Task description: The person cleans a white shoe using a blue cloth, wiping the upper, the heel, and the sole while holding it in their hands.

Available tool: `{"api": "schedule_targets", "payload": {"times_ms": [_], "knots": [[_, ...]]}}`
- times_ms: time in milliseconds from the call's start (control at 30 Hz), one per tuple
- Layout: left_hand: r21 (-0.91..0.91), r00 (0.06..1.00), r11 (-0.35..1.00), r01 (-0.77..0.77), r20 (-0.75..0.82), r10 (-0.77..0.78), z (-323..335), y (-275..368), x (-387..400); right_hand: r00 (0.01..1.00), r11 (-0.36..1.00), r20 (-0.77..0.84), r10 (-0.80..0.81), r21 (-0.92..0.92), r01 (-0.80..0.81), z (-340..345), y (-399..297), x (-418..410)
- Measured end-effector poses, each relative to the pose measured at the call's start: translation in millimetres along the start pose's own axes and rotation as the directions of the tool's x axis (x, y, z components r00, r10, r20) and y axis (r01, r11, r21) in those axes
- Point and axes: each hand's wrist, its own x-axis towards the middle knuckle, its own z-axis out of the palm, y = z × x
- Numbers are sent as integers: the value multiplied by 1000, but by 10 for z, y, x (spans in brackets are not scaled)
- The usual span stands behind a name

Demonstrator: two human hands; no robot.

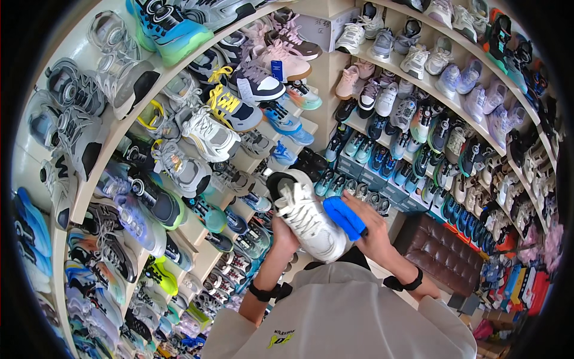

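A white lace-up sneaker (309,220) is held up in front of my chest, its toe towards me and its dark opening facing away. My left hand (284,234) grips it from the left side and from below, so some of the fingers are hidden behind the shoe. In my right hand (371,226) is a folded bright blue cloth (344,218), pinched between thumb and fingers. The cloth is close against the sneaker's right side; whether it touches cannot be told.
Shelves (188,233) crowded with sneakers rise close on my left. More shoe shelves (430,80) curve along the right. A tufted brown leather seat (437,253) stands at right, with stacked shoe boxes (515,287) beyond it. A cardboard box (320,31) sits in the far corner.
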Motion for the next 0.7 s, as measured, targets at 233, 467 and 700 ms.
{"api": "schedule_targets", "payload": {"times_ms": [233, 467, 700], "knots": [[-27, 994, 999, 32, 109, -29, 147, 56, -120, 992, 973, 20, 128, 190, -130, 80, 8, 66], [-98, 999, 994, -39, 20, 41, 74, 49, -73, 990, 963, 52, 134, 227, -143, 102, 77, -3], [-151, 988, 976, -156, -17, 156, -105, 139, 91, 987, 980, 105, 125, 144, -139, 39, 91, -131]]}}
